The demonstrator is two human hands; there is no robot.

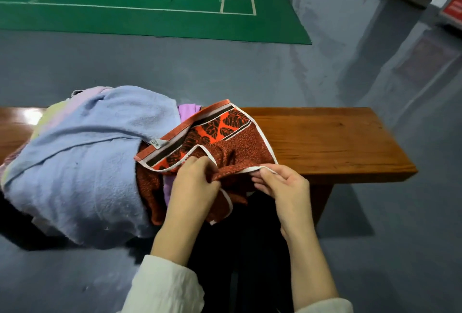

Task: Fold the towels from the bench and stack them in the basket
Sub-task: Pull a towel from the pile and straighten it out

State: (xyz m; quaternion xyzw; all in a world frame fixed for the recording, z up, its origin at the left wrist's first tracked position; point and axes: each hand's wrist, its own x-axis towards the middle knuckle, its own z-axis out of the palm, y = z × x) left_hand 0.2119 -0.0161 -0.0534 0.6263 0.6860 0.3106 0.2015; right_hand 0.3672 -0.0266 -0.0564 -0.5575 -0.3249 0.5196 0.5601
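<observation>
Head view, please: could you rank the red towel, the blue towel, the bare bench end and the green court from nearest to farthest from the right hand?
1. The red towel: pinched by the right hand.
2. The bare bench end: just beyond it, to the right.
3. The blue towel: to the left, past the left hand.
4. The green court: far behind the bench.

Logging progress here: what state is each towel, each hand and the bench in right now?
red patterned towel: unfolded, crumpled, white hem pinched by both hands
blue towel: unfolded, heaped on the bench, hanging over its near edge
purple towel: mostly buried under the other two
left hand: pinches the hem
right hand: pinches the same hem
bench: towels piled on it
</observation>
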